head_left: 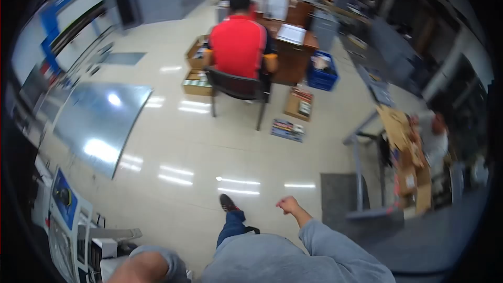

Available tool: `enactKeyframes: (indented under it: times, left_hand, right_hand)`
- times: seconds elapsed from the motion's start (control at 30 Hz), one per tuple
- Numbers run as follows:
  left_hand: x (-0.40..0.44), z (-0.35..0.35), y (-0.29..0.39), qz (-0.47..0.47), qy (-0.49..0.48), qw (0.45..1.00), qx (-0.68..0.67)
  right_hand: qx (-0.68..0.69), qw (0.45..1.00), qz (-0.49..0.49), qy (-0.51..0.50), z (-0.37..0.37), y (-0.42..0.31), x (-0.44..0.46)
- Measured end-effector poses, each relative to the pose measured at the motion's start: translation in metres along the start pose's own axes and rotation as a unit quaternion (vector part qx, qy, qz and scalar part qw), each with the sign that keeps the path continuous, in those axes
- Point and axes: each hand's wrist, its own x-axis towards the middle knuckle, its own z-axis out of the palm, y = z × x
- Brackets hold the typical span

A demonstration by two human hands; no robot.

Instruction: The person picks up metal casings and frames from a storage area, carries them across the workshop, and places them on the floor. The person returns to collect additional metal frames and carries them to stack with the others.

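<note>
My right hand [286,204] hangs in front of me over the tiled floor, fingers loosely curled and partly apart. I see nothing in it, and it touches nothing. A grey sleeve covers most of that arm. At the bottom left, part of my bare left arm [139,270] shows, blurred; its hand lies outside the view. One of my feet, in a dark shoe [227,202], is out in front on the floor.
Ahead, a person in a red shirt [238,47] sits on a black chair [236,89] at a brown desk [291,63]. Nearby stand a blue crate [323,79] and cardboard boxes [197,87]. A metal sheet [99,120] lies left; a machine [65,204] stands lower left. Another person [435,136] is at right.
</note>
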Motion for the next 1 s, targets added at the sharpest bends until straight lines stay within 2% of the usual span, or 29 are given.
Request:
enactKeyframes:
  times: [0.03,0.07,0.13,0.17,0.2,0.27,0.37,0.47,0.53,0.57,0.6,0.63,0.67,0.7,0.73,0.77,0.8,0.83,0.87,0.9,0.97,1.0]
  left_hand:
    - [-0.021,-0.027,-0.009,-0.075,0.123,0.98,0.135]
    - [-0.044,-0.055,-0.023,-0.139,0.242,0.925,0.258]
    - [-0.044,-0.122,-0.063,-0.261,0.402,0.799,0.364]
    - [-0.066,-0.167,-0.078,-0.287,0.496,0.795,0.199]
    - [-0.095,-0.209,-0.095,-0.28,0.56,0.769,0.127]
    - [-0.131,-0.271,-0.12,-0.278,0.616,0.735,0.059]
    - [-0.157,-0.339,-0.139,-0.268,0.657,0.705,0.025]
    - [-0.178,-0.416,-0.152,-0.272,0.689,0.671,0.011]
    - [-0.214,-0.491,-0.167,-0.368,0.644,0.64,0.203]
    - [-0.241,-0.53,-0.178,-0.412,0.606,0.615,0.292]
    - [-0.279,-0.572,-0.18,-0.466,0.445,0.573,0.506]
    - [-0.327,-0.617,-0.175,-0.483,0.252,0.49,0.681]
    - [-0.389,-0.653,-0.164,-0.565,0.192,0.426,0.68]
    - [-0.459,-0.677,-0.147,-0.638,0.13,0.355,0.671]
    - [-0.527,-0.692,-0.131,-0.814,0.196,0.24,0.492]
    - [-0.607,-0.675,-0.107,-0.771,0.319,0.236,0.497]
    - [-0.559,-0.656,-0.1,-0.8,0.538,0.099,0.247]
    - [-0.567,-0.622,-0.095,-0.726,0.642,0.061,0.24]
    - [-0.594,-0.601,-0.082,-0.766,0.607,0.062,0.203]
    - [-0.597,-0.578,-0.075,-0.817,0.527,0.075,0.222]
    - [-0.649,-0.508,-0.057,-0.873,0.372,0.137,0.286]
    - [-0.64,-0.487,-0.053,-0.91,0.299,0.165,0.236]
  right_hand:
    - [0.001,1.0,0.0,-0.015,0.012,-0.007,0.011]
    - [0.034,0.999,0.016,-0.028,0.023,-0.017,0.018]
    - [0.076,0.995,0.053,-0.046,0.025,-0.039,0.039]
    - [0.082,0.992,0.074,-0.063,0.028,-0.05,0.05]
    - [0.085,0.988,0.096,-0.082,0.032,-0.061,0.056]
    - [0.079,0.989,0.106,-0.071,0.027,-0.091,0.072]
    - [0.059,0.988,0.124,-0.072,0.018,-0.124,0.094]
    - [-0.067,0.988,0.117,-0.076,0.011,-0.194,0.11]
    - [-0.111,0.984,0.105,-0.09,0.009,-0.231,0.14]
    - [-0.117,0.979,0.129,-0.104,0.013,-0.25,0.163]
    - [-0.123,0.973,0.154,-0.117,0.016,-0.27,0.189]
    - [-0.131,0.967,0.179,-0.129,0.015,-0.288,0.214]
    - [-0.149,0.959,0.18,-0.164,0.019,-0.303,0.249]
    - [-0.296,0.936,0.004,-0.19,0.019,-0.316,0.289]
    - [-0.427,0.863,-0.172,-0.207,0.016,-0.33,0.329]
    - [-0.534,0.745,-0.34,-0.211,0.02,-0.352,0.363]
    - [-0.534,0.764,-0.304,-0.198,0.028,-0.389,0.395]
    - [-0.537,0.779,-0.261,-0.19,0.032,-0.433,0.424]
    - [-0.338,0.915,-0.088,-0.203,0.038,-0.493,0.448]
    - [-0.1,0.983,0.065,-0.137,0.043,-0.556,0.47]
    - [-0.172,0.96,-0.165,-0.147,0.058,-0.621,0.544]
    - [-0.141,0.976,-0.096,-0.137,0.062,-0.691,0.558]
